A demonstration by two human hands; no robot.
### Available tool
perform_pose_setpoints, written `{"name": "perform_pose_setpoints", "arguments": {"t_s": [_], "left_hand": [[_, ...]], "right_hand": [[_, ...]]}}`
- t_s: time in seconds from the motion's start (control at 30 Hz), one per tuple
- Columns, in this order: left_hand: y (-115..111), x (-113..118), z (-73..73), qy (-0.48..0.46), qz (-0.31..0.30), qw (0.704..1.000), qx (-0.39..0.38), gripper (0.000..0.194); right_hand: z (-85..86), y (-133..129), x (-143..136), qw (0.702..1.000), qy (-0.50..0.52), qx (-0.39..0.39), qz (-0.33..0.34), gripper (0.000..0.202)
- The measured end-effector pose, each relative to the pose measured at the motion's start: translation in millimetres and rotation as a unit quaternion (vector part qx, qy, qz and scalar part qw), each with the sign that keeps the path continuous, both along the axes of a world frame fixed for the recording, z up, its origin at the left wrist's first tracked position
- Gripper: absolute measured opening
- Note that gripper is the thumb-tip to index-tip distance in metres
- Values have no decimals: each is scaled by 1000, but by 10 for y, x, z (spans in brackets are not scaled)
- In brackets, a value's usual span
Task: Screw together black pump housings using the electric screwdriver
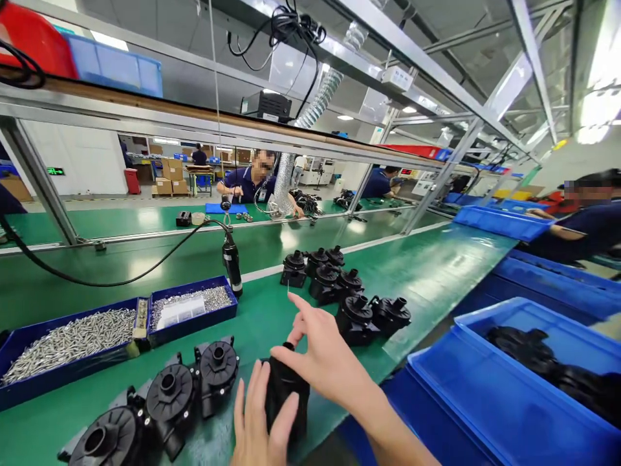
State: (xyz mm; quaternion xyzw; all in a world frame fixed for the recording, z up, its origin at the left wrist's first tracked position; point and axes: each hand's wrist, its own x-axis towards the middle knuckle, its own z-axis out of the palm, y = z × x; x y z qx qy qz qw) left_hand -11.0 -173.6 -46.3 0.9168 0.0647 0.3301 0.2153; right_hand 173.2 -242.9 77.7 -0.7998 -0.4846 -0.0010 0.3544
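Two bare hands are working at the bottom centre of the frame over the green tabletop (427, 272). Blue crates (485, 388) are sitting at lower right, screw trays (194, 323) at left. The left hand (259, 421) is wrapping its grip around a black pump housing (286, 395), while the right hand (323, 353) is pinching its top with fingers half-curled. Three matching housings (169, 395) are lying lower left.

Black pump housing (286, 395) between the hands looks matt moulded plastic, same as the ribbed pump covers (167, 398) nearby. Conveyor belt (427, 272) is smooth glossy green, reflecting lights. Screws (68, 336) are shiny bare metal in dark blue plastic trays (194, 327); blue crates (490, 388) glossy plastic.
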Motion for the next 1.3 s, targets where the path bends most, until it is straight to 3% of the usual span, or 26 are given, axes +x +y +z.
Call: {"name": "perform_pose_setpoints", "arguments": {"t_s": [0.1, 0.2, 0.37, 0.5, 0.63, 0.87, 1.1, 1.3], "left_hand": [[186, 133, -89, -49, -38, 998, -22, 110], [391, 199, -63, -23, -66, 995, -75, 93], [457, 303, 19, -2, -57, 992, -109, 90], [398, 343, 42, -18, -42, 989, -144, 89], [390, 328, 60, -12, -42, 985, -170, 87], [382, 307, 70, -2, -40, 983, -179, 86], [373, 291, 5, 5, -30, 981, -191, 88], [379, 305, 49, -15, -31, 986, -166, 86]], "right_hand": [[-66, 90, -53, 999, 24, 30, -13, 92], [-162, 84, 46, 994, 84, 73, 15, 84], [-316, -252, 197, 979, 144, 138, 45, 19], [-364, -542, 144, 969, 216, 80, 85, 32], [-389, -661, 24, 966, 244, 17, 87, 32], [-488, -682, -74, 961, 261, -15, 94, 26], [-471, -652, -93, 965, 237, -21, 112, 20], [-495, -650, -67, 967, 227, -31, 108, 19]]}}
